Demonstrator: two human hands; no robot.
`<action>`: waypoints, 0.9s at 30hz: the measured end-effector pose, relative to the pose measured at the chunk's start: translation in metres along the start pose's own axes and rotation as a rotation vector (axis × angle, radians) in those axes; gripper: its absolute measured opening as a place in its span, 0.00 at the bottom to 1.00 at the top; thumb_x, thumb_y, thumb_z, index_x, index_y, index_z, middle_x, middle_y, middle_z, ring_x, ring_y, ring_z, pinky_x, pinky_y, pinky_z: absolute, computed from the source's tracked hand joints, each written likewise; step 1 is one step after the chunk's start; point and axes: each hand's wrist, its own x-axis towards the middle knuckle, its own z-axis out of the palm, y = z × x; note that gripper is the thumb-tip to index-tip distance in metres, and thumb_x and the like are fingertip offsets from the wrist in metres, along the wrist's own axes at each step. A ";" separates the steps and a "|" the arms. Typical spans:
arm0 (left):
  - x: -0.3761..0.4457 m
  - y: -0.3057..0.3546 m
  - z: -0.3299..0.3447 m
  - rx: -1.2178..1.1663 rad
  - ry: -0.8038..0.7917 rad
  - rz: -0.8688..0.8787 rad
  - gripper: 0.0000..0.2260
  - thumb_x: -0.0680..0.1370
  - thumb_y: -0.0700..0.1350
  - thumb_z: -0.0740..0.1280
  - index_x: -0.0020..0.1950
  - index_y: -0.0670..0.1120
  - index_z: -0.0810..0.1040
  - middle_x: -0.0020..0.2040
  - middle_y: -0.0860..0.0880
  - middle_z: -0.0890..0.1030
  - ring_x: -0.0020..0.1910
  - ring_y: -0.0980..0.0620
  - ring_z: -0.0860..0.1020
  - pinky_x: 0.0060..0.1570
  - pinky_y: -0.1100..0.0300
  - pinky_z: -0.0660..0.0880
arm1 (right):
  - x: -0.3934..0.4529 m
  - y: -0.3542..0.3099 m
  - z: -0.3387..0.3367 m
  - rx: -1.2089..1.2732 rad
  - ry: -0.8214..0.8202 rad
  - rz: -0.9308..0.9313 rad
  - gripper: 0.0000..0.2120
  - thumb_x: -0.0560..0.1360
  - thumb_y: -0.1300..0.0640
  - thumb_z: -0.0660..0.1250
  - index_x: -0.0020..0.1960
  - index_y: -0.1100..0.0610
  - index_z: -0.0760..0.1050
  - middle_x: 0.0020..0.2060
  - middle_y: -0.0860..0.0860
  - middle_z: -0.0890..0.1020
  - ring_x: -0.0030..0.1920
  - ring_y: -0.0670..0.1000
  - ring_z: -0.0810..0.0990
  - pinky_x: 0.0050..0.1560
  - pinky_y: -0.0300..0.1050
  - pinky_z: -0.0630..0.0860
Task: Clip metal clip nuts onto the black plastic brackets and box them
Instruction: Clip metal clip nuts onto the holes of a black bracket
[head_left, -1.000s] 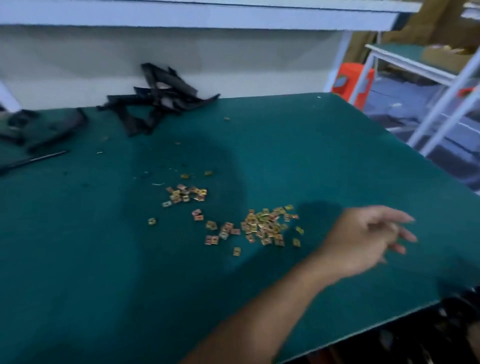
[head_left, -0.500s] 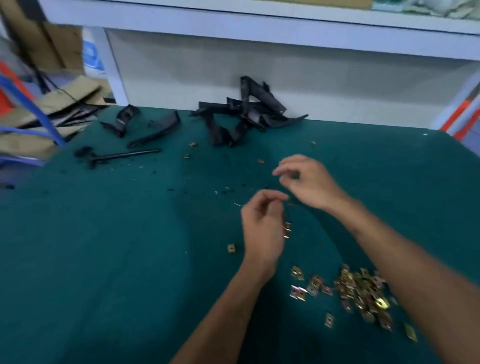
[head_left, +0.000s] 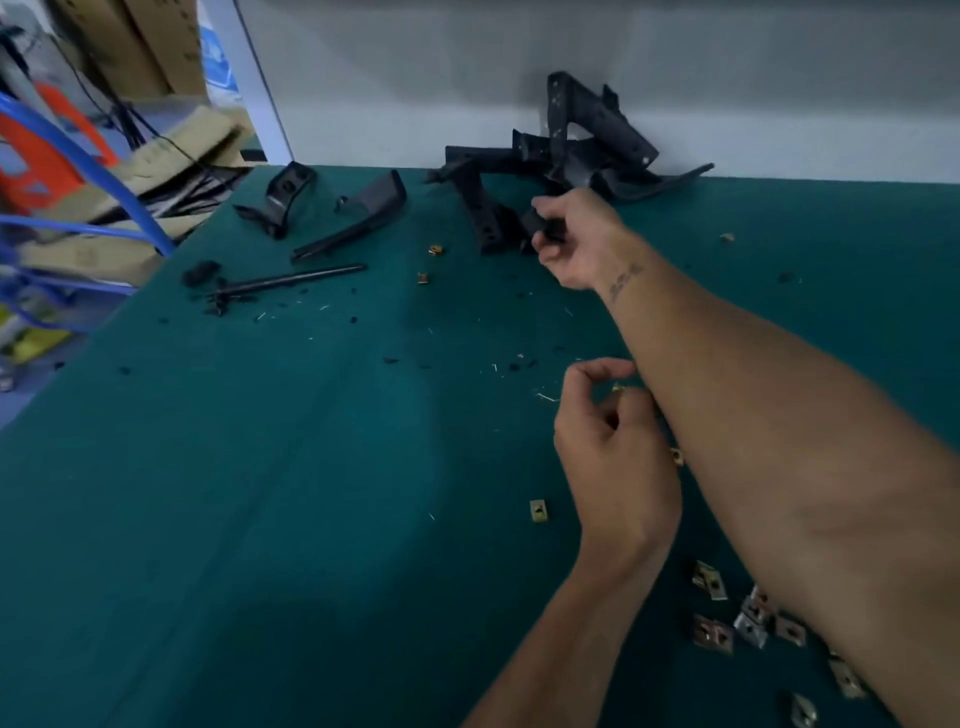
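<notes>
A pile of black plastic brackets (head_left: 587, 145) lies at the back of the green table (head_left: 260, 467), against the white wall. My right hand (head_left: 576, 244) reaches out to it and grips the near end of one black bracket (head_left: 493, 228). My left hand (head_left: 613, 447) hovers nearer to me with its fingers curled, and a small gold clip nut (head_left: 616, 388) shows at its fingertips. Several loose clip nuts (head_left: 748, 623) lie at the lower right, partly hidden by my right forearm. One single clip nut (head_left: 538, 511) lies left of my left wrist.
Two more black brackets (head_left: 283, 200) (head_left: 363, 213) and a black rod (head_left: 291, 280) lie at the back left. Two stray clip nuts (head_left: 435, 250) (head_left: 423, 278) sit near them. Beyond the table's left edge are blue tubing (head_left: 104, 171) and cardboard boxes (head_left: 156, 47).
My right hand has moved from the table's middle out to the bracket pile and taken hold of a bracket. The left hand has stayed near the clip nuts. The view has come closer.
</notes>
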 end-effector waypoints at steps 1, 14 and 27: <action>0.000 0.000 0.001 0.011 -0.003 0.005 0.07 0.80 0.34 0.58 0.49 0.44 0.73 0.28 0.50 0.72 0.26 0.53 0.65 0.27 0.57 0.63 | 0.000 -0.001 -0.003 0.035 -0.009 0.007 0.12 0.82 0.65 0.62 0.61 0.60 0.80 0.58 0.58 0.80 0.32 0.49 0.76 0.24 0.37 0.65; -0.002 -0.004 0.002 0.210 0.009 0.155 0.10 0.79 0.33 0.62 0.43 0.45 0.78 0.31 0.52 0.74 0.28 0.55 0.68 0.29 0.61 0.67 | -0.050 -0.018 -0.046 -0.108 0.001 -0.198 0.15 0.74 0.72 0.67 0.59 0.64 0.81 0.48 0.57 0.83 0.28 0.45 0.76 0.28 0.37 0.68; -0.007 -0.002 -0.002 0.262 -0.057 0.191 0.10 0.79 0.36 0.61 0.44 0.48 0.77 0.33 0.49 0.72 0.33 0.45 0.66 0.34 0.47 0.68 | -0.145 -0.040 -0.108 -0.647 0.037 -0.587 0.17 0.71 0.75 0.72 0.55 0.58 0.83 0.42 0.53 0.89 0.44 0.52 0.88 0.32 0.38 0.76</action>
